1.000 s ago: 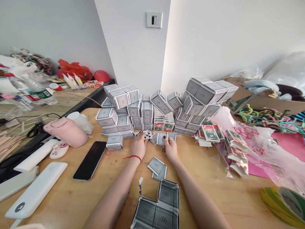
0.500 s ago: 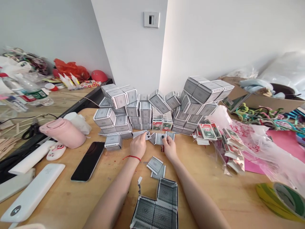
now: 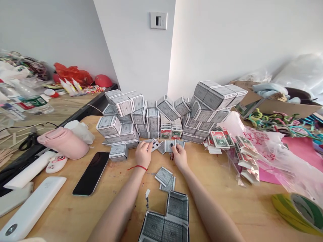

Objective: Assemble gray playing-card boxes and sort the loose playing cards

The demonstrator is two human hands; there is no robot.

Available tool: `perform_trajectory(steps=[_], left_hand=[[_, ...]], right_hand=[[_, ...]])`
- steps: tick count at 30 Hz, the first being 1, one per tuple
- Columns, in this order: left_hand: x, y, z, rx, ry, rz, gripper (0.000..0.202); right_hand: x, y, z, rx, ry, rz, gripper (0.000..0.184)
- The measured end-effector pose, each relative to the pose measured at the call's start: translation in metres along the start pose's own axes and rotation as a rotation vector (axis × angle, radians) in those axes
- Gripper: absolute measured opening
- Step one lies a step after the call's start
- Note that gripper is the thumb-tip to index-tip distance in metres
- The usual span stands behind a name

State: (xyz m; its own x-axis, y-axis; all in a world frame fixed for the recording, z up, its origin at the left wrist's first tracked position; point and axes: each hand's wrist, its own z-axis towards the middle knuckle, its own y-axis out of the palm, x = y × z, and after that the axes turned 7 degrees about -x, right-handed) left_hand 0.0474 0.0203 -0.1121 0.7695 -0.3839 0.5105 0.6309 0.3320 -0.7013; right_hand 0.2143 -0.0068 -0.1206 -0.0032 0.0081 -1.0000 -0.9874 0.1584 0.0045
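My left hand (image 3: 143, 154), a red string round its wrist, is closed in a pinch at a face-up playing card (image 3: 156, 145) with black club marks. Its fingers partly hide the card. Closed on grey-backed playing cards (image 3: 167, 146), my right hand (image 3: 180, 156) has its thumb on top; how many it holds I cannot tell. Two loose grey-backed cards (image 3: 164, 176) overlap on the table between my forearms. Close to me stands an open structure of folded cards (image 3: 164, 220). Behind my hands rise stacked blocks made of cards (image 3: 152, 117).
On the left lie a phone (image 3: 91, 173), a white power bank (image 3: 35, 208) and a pink pouch-like case (image 3: 64, 143). To the right are red-and-green card boxes (image 3: 219, 139), crumpled clear plastic (image 3: 275, 148) and a roll of yellow-green tape (image 3: 297, 211). A cardboard box (image 3: 285, 109) stands behind.
My left hand has shifted slightly left and down, and more of the face-up card shows. My right hand keeps its grip. The whole view has moved a little.
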Motion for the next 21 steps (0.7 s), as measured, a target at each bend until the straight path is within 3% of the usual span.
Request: perform_trajectory(steps=[16, 21], left_hand=[[0.0089, 0.0041, -0.0042, -0.088, 0.099, -0.131, 0.024], [0.0106, 0.0053, -0.0036, 0.03, -0.087, -0.186, 0.025]], right_hand=[[-0.001, 0.0003, 0.0005, 0.001, 0.003, -0.014, 0.032], [-0.002, 0.0009, 0.0013, 0.019, -0.04, 0.004, 0.031]])
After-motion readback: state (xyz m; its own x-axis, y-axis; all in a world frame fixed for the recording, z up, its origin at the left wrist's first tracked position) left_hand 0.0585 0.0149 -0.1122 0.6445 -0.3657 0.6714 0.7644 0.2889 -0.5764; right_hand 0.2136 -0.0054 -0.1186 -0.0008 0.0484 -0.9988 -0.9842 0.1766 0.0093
